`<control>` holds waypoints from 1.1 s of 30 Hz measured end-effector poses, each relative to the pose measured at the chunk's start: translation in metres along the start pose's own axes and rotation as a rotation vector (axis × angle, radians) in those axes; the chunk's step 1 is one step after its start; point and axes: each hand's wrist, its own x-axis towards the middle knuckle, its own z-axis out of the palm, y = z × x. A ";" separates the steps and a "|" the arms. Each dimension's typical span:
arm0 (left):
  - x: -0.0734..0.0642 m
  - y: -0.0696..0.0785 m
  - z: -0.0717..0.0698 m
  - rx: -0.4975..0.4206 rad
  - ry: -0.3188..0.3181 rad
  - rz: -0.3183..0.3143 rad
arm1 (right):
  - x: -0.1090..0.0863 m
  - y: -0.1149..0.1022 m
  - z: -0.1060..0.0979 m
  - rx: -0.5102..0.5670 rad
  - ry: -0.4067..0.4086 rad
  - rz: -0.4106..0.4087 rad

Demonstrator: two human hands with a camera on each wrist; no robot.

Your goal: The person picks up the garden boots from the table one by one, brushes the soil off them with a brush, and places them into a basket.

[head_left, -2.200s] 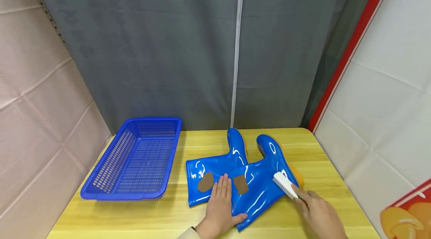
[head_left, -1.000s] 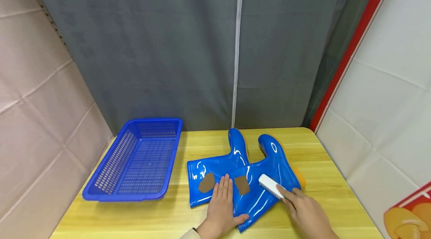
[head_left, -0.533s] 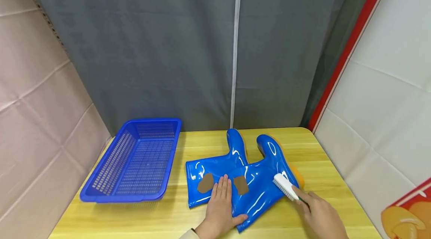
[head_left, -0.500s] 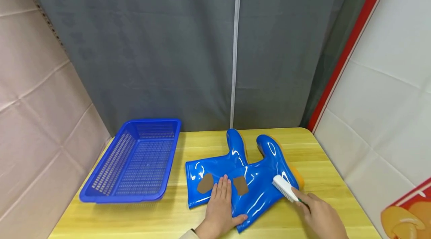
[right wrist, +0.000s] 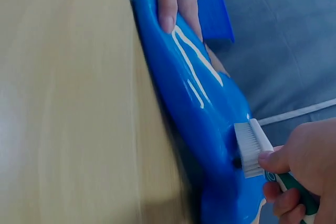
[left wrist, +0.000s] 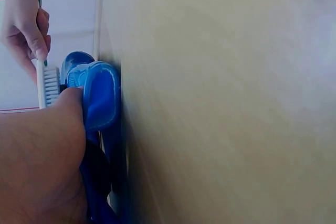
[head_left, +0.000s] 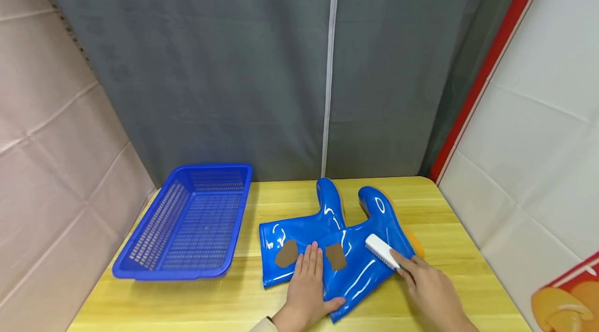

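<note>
Two glossy blue rain boots lie on their sides on the table, the right boot [head_left: 360, 259] overlapping the left boot [head_left: 295, 225]. A brown patch shows on each shaft. My left hand [head_left: 306, 280] rests flat across both shafts, fingers straight, thumb near the top opening of the right boot. In my right hand [head_left: 428, 285] I grip a scrub brush [head_left: 380, 250] by its green and white handle. Its white bristles [right wrist: 247, 145] face the right boot near the ankle, as the right wrist view shows. The thumb presses along the neck of the brush.
A blue perforated plastic basket [head_left: 187, 228] stands at the left on the yellow wood-grain table [head_left: 252, 301]. Behind the table hangs a grey curtain [head_left: 234, 72]. A pale panel [head_left: 51, 129] closes the left side and a white one [head_left: 533, 93] the right.
The brush in my right hand shifts back and forth over the right boot, from the heel side toward the shaft; since half a second ago it has moved left. The left hand stays in place.
</note>
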 end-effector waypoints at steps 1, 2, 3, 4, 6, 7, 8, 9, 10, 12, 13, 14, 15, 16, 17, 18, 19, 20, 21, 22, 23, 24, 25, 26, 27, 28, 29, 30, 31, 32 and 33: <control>0.000 0.000 0.000 0.000 -0.002 0.002 | -0.001 0.003 0.000 0.003 0.018 0.003; 0.000 0.000 0.000 0.003 -0.001 0.004 | -0.002 0.005 -0.001 0.010 0.025 0.010; 0.001 0.000 -0.001 0.006 -0.002 0.006 | -0.004 0.008 -0.002 0.015 0.030 0.017; 0.001 0.000 -0.001 0.009 0.001 0.007 | -0.005 0.010 -0.002 0.020 0.030 0.028; 0.002 0.000 -0.001 0.016 0.002 0.007 | -0.010 0.014 -0.003 0.036 0.030 0.052; 0.002 0.000 -0.001 0.019 0.001 0.007 | -0.012 0.016 -0.003 0.044 0.033 0.063; 0.002 0.000 -0.001 0.018 0.005 0.007 | -0.015 0.017 -0.003 0.046 0.027 0.073; 0.002 0.000 0.000 0.012 0.006 0.007 | -0.017 0.019 -0.003 0.045 0.023 0.079; 0.002 -0.001 0.000 0.006 0.009 0.007 | -0.019 0.019 -0.002 0.042 0.016 0.086; 0.002 -0.001 0.000 -0.003 0.011 0.006 | -0.023 0.018 -0.001 0.039 -0.002 0.090; 0.002 -0.001 0.000 -0.004 0.009 0.004 | -0.025 0.016 0.000 0.038 -0.019 0.090; 0.002 -0.002 0.000 -0.004 0.009 0.002 | -0.025 0.013 0.001 0.029 -0.043 0.094; 0.002 -0.002 0.001 -0.002 0.007 -0.001 | -0.026 0.010 0.002 0.025 -0.063 0.091; 0.002 -0.002 0.001 0.002 0.008 -0.002 | -0.026 0.006 0.004 0.021 -0.074 0.076; 0.002 -0.002 0.001 0.005 0.008 -0.002 | -0.025 0.002 0.006 0.022 -0.085 0.065; 0.003 -0.001 0.001 0.009 0.011 -0.002 | -0.023 -0.001 0.008 0.015 -0.091 0.051; 0.004 -0.001 0.002 0.008 0.012 0.000 | -0.021 -0.004 0.010 0.009 -0.098 0.039; 0.004 0.000 0.002 0.010 0.016 0.004 | -0.018 -0.006 0.010 0.003 -0.100 0.031; 0.005 0.001 0.002 0.014 0.017 0.007 | -0.016 -0.007 0.011 0.005 -0.089 0.021; 0.005 0.002 0.002 0.017 0.019 0.008 | -0.013 -0.007 0.010 0.003 -0.074 0.015; 0.005 0.002 0.002 0.022 0.018 0.008 | -0.010 -0.006 0.009 0.001 -0.062 0.019; 0.005 0.003 0.002 0.026 0.018 0.008 | -0.007 -0.004 0.008 -0.004 -0.049 0.021; 0.005 0.003 0.002 0.026 0.013 0.006 | -0.006 -0.002 0.006 -0.003 -0.039 0.026; 0.004 0.004 0.002 0.028 0.011 0.004 | -0.005 0.001 0.004 -0.001 -0.033 0.030; 0.003 0.004 0.002 0.026 0.006 0.002 | -0.005 0.004 0.002 0.005 -0.028 0.031; 0.003 0.004 0.002 0.020 0.005 0.001 | -0.005 0.006 -0.001 0.010 -0.033 0.034; 0.002 0.004 0.001 0.017 0.001 0.001 | -0.006 0.008 -0.003 0.018 -0.042 0.038; 0.001 0.003 0.001 0.015 0.001 0.002 | -0.007 0.009 -0.006 0.023 -0.046 0.043; 0.001 0.003 0.001 0.014 -0.002 0.001 | -0.008 0.010 -0.008 0.028 -0.047 0.045; 0.001 0.002 0.000 0.017 -0.002 0.000 | -0.009 0.009 -0.010 0.032 -0.052 0.048; 0.001 0.001 0.000 0.019 -0.002 -0.001 | -0.010 0.008 -0.011 0.035 -0.053 0.046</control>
